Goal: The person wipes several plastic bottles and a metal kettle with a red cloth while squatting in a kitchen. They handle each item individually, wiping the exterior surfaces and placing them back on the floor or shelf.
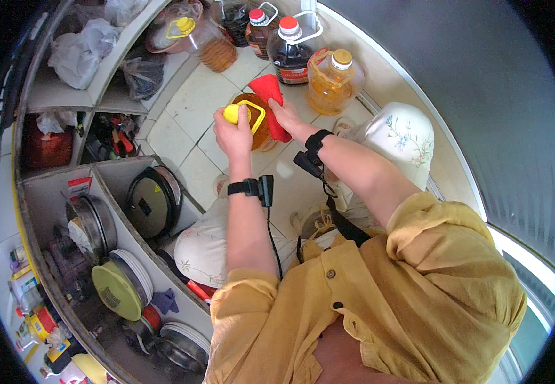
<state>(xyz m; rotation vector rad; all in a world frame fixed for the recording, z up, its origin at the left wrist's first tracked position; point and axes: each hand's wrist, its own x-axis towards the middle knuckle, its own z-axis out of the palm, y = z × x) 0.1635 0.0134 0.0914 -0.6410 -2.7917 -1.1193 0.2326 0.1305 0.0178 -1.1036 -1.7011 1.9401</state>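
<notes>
Before me on the tiled floor stands a plastic jug of brown liquid (264,140) with a yellow cap (232,114) and a yellow carrying handle (260,117). My left hand (234,137) grips it by the cap, thumb on the near side. A red cloth (269,93) is held in my right hand (287,116) and lies against the jug's right side. Part of the jug's body is hidden by my hands and the cloth. Each wrist wears a black strap with a small device.
Behind stand a jug with a white-and-tan cap (336,86), a dark red-capped jug (291,55), a smaller red-capped jug (259,36) and another yellow-capped jug (212,50). Open shelving (114,201) on the left holds a round black appliance (153,201), plates (136,276) and a green lid (116,290).
</notes>
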